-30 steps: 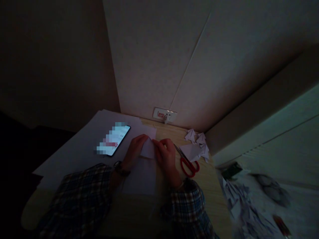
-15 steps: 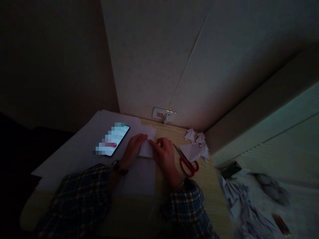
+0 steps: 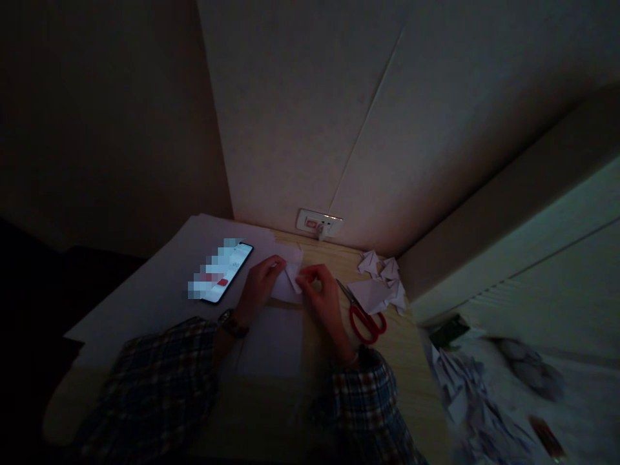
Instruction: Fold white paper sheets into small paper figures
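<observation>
Between my hands is a small white piece of paper (image 3: pixel 292 274), with a slanted fold line showing across it. My left hand (image 3: pixel 261 284) pinches its upper left part, fingers closed. On its right side, my right hand (image 3: pixel 322 290) pinches the lower right corner between thumb and fingertips. Beneath and nearer to me lies another white sheet (image 3: pixel 271 342) on the wooden table. Red-handled scissors (image 3: pixel 365 323) rest just right of my right hand, their blades pointing away and to the left.
A lit phone (image 3: pixel 225 274) lies on large white sheets (image 3: pixel 145 290) at left. Folded paper pieces (image 3: pixel 387 271) sit at the table's back right corner. On the wall is a socket with a plug (image 3: pixel 320 225). Many paper pieces (image 3: pixel 479 407) lie in a heap below, right of the table.
The paper between my hands now shows a slanted fold where it looked flatter before. My right hand has shifted slightly, its fingertips at the paper's lower right corner.
</observation>
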